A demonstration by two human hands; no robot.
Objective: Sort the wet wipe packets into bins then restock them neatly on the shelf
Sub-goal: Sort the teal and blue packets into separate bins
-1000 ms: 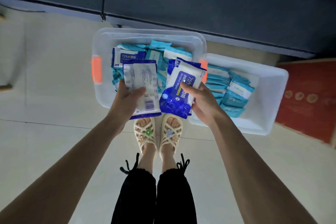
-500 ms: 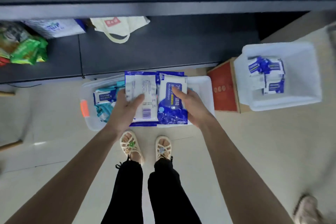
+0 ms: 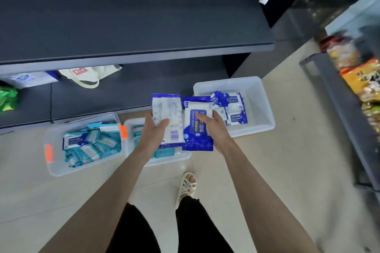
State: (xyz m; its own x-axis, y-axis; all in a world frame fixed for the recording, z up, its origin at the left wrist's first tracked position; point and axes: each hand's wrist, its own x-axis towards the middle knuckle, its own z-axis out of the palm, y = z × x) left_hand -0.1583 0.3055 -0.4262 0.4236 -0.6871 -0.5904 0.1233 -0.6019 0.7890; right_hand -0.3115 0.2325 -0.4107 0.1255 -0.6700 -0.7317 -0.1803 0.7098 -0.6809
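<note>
Packets (image 3: 197,137) in hands (image 3: 154,132) (image 3: 216,130); bin rims (image 3: 254,132) below

Your left hand (image 3: 155,131) grips a white-backed packet (image 3: 167,113), printed label up. Your right hand (image 3: 213,127) grips a blue alcohol-wipe packet (image 3: 197,144) just beside it. Beyond them a white bin (image 3: 265,109) holds blue packets, and a clear bin (image 3: 51,168) on the left holds teal ones.

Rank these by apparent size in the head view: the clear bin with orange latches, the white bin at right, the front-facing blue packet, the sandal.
Largest: clear bin and white bin, too alike to rank.
Then: blue packet, though it is nearer the camera.
Smallest: sandal.
</note>
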